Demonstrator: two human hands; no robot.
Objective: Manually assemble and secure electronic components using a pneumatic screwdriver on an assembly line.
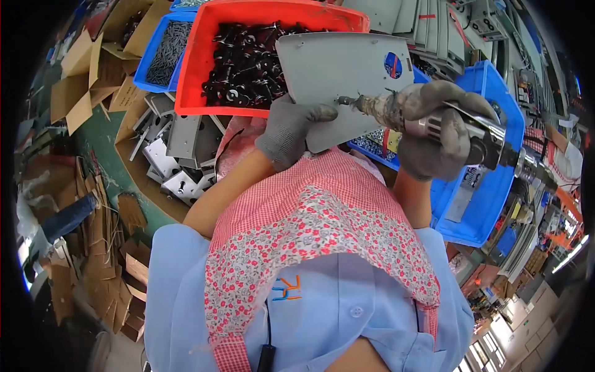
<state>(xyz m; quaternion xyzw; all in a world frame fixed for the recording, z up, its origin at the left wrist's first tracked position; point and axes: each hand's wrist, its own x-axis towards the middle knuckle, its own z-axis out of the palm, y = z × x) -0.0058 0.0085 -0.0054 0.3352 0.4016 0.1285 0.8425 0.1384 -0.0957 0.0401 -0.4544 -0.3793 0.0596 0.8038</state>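
Observation:
My left hand (288,131), in a grey glove, grips the lower edge of a flat grey metal plate (341,80) with a round blue-lined hole near its right side. The plate is held tilted over a red bin (192,74). My right hand (437,127), in a worn grey glove, holds a metal pneumatic screwdriver (489,146). Its bit tip (344,100) touches the plate's face just right of my left thumb.
The red bin holds several black parts (245,62). A blue bin of small metal pins (164,53) sits to its left. Grey metal brackets (173,155) lie below it. Blue bins (489,186) stand at right, cardboard scraps (80,80) at left.

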